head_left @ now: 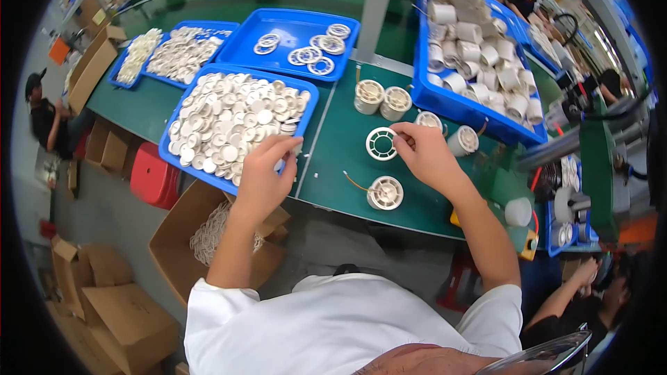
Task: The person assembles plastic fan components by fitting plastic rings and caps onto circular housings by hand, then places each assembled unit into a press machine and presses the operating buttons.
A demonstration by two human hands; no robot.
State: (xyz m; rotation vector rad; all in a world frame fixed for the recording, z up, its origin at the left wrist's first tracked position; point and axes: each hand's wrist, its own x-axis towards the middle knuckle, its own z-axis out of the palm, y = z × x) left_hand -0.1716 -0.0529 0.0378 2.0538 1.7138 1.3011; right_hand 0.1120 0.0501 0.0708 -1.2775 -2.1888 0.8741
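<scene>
My right hand pinches a white spoked plastic ring by its right edge, just over the green table. Near my left hand is a blue tray heaped with small white round caps. The left fingers are bent, thumb and index apart, with nothing visible between them. Below the ring stands a white cylindrical part with a spoked top and a thin brownish wire. Two similar cylinders stand behind the ring. Another cylinder is beyond my right wrist, and one more is partly hidden by that hand.
A blue tray with several spoked rings lies farther back. A deep blue bin of white cylinders is at right, beside a metal post. Cardboard boxes and a red stool are at left. Other people sit nearby.
</scene>
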